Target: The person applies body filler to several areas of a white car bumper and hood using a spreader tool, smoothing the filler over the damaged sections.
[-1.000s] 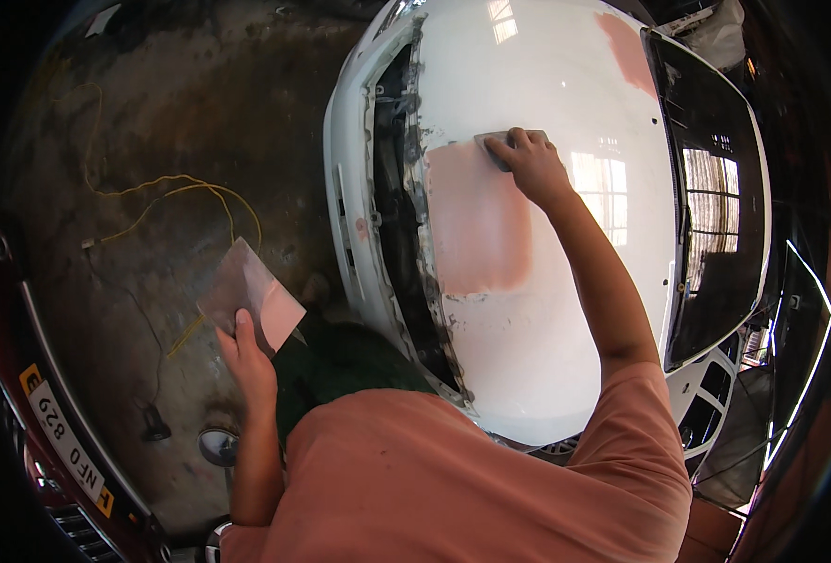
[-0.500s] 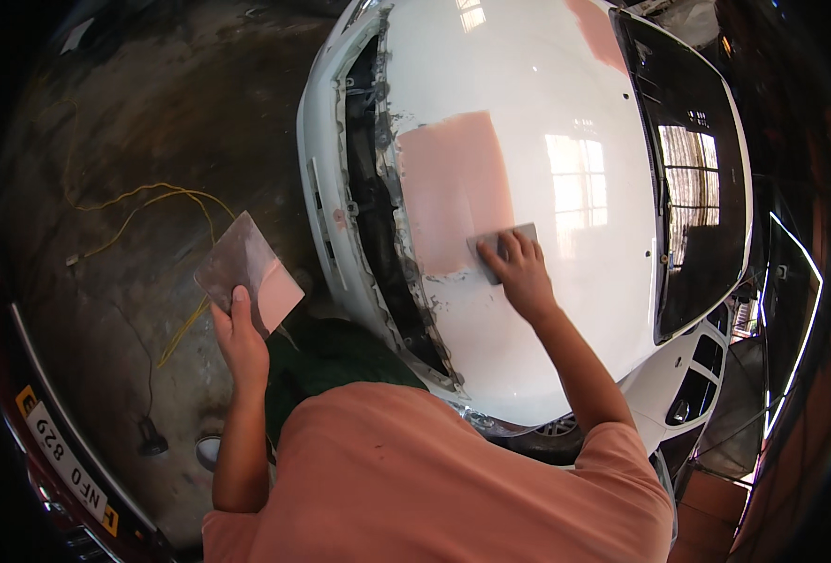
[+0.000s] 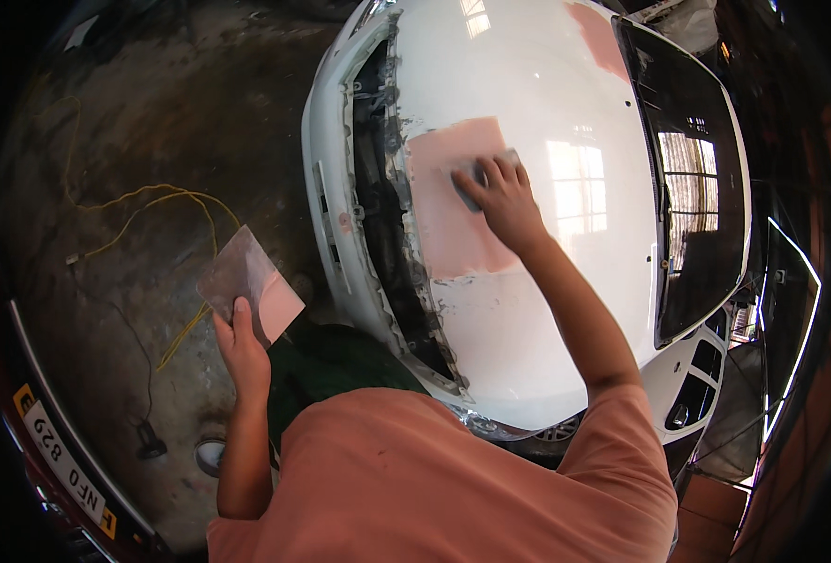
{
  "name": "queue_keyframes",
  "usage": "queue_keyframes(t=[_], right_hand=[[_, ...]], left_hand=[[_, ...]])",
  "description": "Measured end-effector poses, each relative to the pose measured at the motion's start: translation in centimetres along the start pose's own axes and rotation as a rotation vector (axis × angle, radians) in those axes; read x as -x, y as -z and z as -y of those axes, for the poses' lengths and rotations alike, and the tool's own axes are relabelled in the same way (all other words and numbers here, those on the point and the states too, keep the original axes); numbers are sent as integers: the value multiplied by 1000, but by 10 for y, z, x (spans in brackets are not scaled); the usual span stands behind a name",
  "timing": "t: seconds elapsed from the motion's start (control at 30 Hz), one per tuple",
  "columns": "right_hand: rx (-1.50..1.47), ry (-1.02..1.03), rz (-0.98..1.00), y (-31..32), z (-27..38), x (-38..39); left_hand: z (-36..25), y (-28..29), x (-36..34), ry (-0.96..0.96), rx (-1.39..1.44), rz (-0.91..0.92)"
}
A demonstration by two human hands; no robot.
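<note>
as the right hand [image 3: 503, 202] grasps a blurred grey spreader [image 3: 479, 174] over the pink patch [image 3: 448, 239] on the white hood [image 3: 500, 361], the left hand [image 3: 243, 349] holds a flat board [image 3: 231, 274] bearing pink paste [image 3: 278, 305]. the patch looks broadly coated, though seemingly short of finished: its lower edge is ragged and scuffs [image 3: 440, 306] below it lie bare.

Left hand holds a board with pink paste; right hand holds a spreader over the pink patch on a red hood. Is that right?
Not quite: the head view shows the hood is white, not red. The left hand with the board and right hand with the spreader are correct.
</note>
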State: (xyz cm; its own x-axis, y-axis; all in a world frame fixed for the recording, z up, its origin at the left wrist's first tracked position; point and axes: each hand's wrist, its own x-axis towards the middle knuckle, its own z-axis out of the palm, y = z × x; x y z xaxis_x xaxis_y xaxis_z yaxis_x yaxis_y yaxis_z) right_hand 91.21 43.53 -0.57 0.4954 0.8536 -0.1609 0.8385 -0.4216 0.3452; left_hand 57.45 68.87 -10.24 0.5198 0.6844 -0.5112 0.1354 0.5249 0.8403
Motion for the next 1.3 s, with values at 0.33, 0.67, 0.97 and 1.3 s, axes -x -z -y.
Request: queue_keyframes(t=[0.33,0.67,0.97,1.3], right_hand=[[95,38,5,-39,-29,-72],[90,-4,119,-43,-22,-71],[98,8,107,-27,35,48],[-30,-90,293,-9,93,177]], left_hand=[[14,23,-1,-12,91,-111],[9,21,4,-58,78,-99],[-6,15,5,-34,7,-68],[2,15,-1,43,100,72]])
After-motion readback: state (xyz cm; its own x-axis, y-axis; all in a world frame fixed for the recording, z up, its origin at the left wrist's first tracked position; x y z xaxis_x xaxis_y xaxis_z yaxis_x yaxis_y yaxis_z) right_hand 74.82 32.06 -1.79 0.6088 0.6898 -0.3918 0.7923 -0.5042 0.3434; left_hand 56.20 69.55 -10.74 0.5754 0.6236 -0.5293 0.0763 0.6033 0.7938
